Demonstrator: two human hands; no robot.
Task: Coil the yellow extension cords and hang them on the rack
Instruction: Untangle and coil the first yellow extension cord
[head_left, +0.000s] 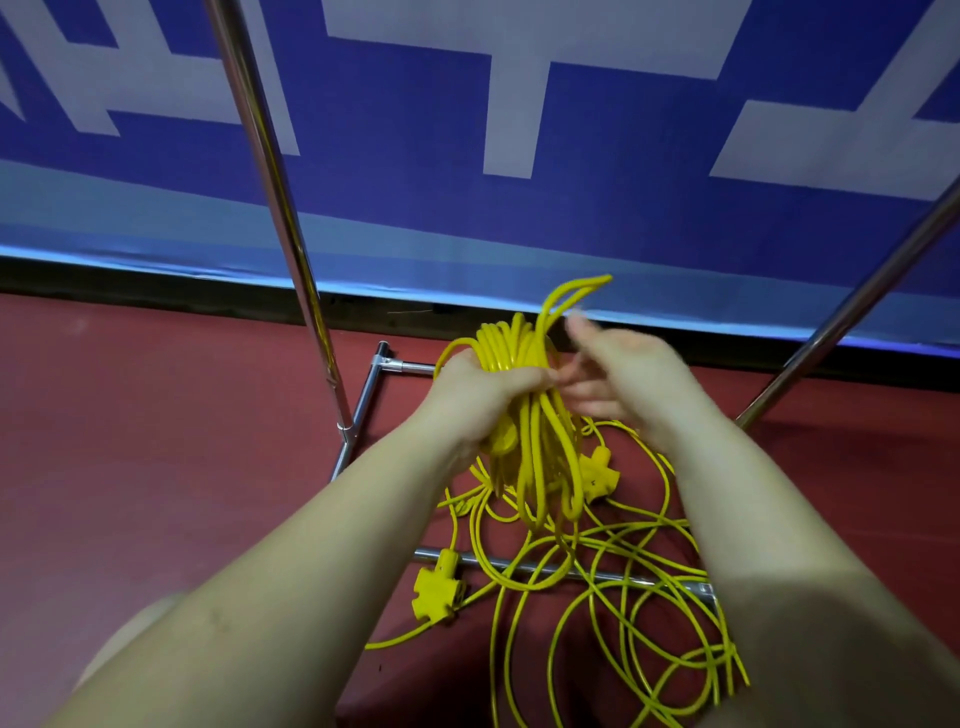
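Far left of the fingers, a chrome upright of the rack (280, 208) slants down to a jointed foot bar on the red floor (130, 441). Behind it all hangs a blue banner (415, 218) with pale blocky shapes.

The left hand (467, 395) is closed around the middle of a coiled yellow cord (524, 410), its fingers (524, 382) wrapped over the bunched strands. Loops stick up above those fingers and longer loops hang below them, clear of the floor.

Below and left of the left fingers, a yellow multi-outlet plug block (436, 592) lies on the floor just beside the rack's low crossbar (519, 564).

Just right of the coil, the right hand (623, 374) is motion-blurred, its fingers (582, 384) spread loosely near the strands; whether they pinch any cord cannot be told.

Below the right fingers, a second plug block (597, 473) sits behind the hanging loops, and a loose tangle of cords (649, 597) sprawls on the floor over the crossbar. Far right, another chrome rack pole (852, 306) angles upward.
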